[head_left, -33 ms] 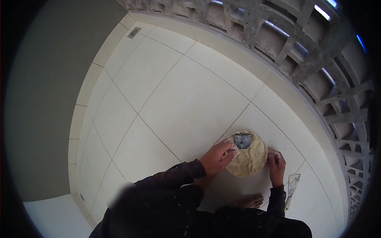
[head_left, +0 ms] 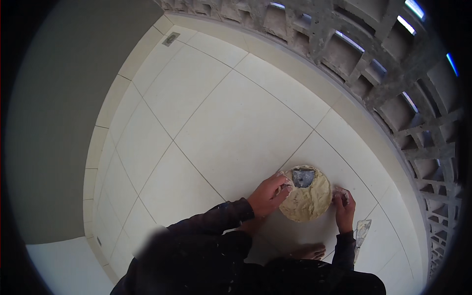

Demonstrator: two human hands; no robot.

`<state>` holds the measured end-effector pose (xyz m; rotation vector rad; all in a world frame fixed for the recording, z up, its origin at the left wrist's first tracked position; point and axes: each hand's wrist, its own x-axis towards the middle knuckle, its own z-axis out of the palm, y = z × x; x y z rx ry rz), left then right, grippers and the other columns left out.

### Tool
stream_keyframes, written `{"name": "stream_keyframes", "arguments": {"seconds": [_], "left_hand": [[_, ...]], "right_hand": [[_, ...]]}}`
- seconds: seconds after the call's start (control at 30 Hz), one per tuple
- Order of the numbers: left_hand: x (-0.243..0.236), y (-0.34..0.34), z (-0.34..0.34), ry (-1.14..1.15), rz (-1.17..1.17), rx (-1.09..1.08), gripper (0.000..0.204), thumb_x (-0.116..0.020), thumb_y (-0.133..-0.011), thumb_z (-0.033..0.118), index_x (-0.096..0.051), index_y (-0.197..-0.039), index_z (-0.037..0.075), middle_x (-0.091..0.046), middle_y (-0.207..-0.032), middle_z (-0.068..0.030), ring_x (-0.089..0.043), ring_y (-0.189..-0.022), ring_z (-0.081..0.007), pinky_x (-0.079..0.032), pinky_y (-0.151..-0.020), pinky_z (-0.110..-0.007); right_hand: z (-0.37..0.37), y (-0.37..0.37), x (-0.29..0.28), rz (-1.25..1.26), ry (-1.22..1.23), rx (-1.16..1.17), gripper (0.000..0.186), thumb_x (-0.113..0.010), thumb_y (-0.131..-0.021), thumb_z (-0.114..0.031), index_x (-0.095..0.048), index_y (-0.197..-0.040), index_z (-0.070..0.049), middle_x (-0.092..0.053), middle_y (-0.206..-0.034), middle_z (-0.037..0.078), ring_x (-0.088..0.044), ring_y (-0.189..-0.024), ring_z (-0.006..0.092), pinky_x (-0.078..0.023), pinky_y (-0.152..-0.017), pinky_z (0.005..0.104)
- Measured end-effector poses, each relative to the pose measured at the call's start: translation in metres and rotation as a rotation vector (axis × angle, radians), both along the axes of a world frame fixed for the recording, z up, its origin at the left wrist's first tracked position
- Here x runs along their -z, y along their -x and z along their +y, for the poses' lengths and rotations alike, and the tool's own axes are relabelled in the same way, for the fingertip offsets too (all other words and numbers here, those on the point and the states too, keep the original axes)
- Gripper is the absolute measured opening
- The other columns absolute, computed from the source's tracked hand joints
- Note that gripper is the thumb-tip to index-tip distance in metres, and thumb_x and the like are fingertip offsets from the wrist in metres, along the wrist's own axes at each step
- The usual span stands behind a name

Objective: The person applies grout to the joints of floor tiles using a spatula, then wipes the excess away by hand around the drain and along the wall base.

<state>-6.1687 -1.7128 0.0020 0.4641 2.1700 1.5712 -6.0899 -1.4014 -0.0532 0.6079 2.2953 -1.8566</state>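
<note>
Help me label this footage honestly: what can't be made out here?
All in the head view:
Grey piece: any part sunk in the cream paste is hidden.
Left fingers and right fingers: curled, hiding whether they grip anything.
Scraper: lower end seems hidden by the right sleeve.
Bare foot: partly covered by dark clothing.
Openwork wall: cut off by the picture's dark rim.

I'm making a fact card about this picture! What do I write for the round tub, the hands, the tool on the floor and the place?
Tub: round tub holding thick cream paste
On the paste: flat grey plate
Left hand: at the tub's left edge, paste-smeared
Right hand: by the tub's right edge, fingers curled
Tool: smeared putty knife, right of the right hand
Place: pale tiled floor, floor drain, pierced concrete block wall
</note>
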Motion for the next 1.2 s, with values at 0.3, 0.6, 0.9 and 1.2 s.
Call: {"name": "stream_keyframes", "arguments": {"seconds": [0.3, 0.6, 0.9, 1.2], "left_hand": [[0.004, 0.158, -0.226, -0.298, -0.120, -0.605, 0.015, -0.047, -0.108, 0.018, -0.057, -0.104, 0.007, -0.056, -0.091, 0.0018, -0.050, -0.082, -0.0071, -0.043, -0.072, -0.027], [0.143, 0.341, -0.311, -0.422, -0.166, -0.857, 0.017, -0.045, -0.109, 0.019, -0.058, -0.103, 0.009, -0.059, -0.091, 0.0026, -0.052, -0.082, -0.0051, -0.041, -0.073, -0.024], [0.247, 0.300, -0.205, -0.322, -0.320, -0.841, 0.019, -0.044, -0.109, 0.020, -0.058, -0.107, 0.007, -0.059, -0.093, 0.0010, -0.053, -0.085, -0.0078, -0.043, -0.078, -0.025], [0.207, 0.241, -0.099, -0.291, -0.290, -0.581, 0.019, -0.043, -0.109, 0.019, -0.058, -0.108, 0.007, -0.059, -0.094, 0.0005, -0.052, -0.086, -0.0086, -0.042, -0.078, -0.025]], "right_hand": [[-0.155, 0.220, -0.098, 0.134, -0.337, -0.493, 0.022, -0.059, -0.101, -0.008, -0.062, -0.121, 0.000, -0.067, -0.090, 0.005, -0.064, -0.082, 0.0134, -0.052, -0.076, 0.0284], [-0.332, 0.444, 0.017, 0.334, -0.823, -1.312, 0.028, -0.060, -0.089, -0.008, -0.062, -0.117, -0.005, -0.062, -0.109, 0.012, -0.061, -0.102, 0.0311, -0.050, -0.088, 0.0435], [-0.178, 0.366, 0.063, -0.127, 0.067, -1.391, 0.022, -0.061, -0.095, -0.009, -0.063, -0.115, -0.001, -0.070, -0.096, 0.014, -0.069, -0.090, 0.0301, -0.053, -0.080, 0.0435], [-0.044, 0.084, 0.066, -0.546, 0.053, -0.504, 0.013, -0.064, -0.095, -0.012, -0.070, -0.100, -0.001, -0.073, -0.082, 0.014, -0.073, -0.075, 0.0264, -0.056, -0.070, 0.0368]]}}
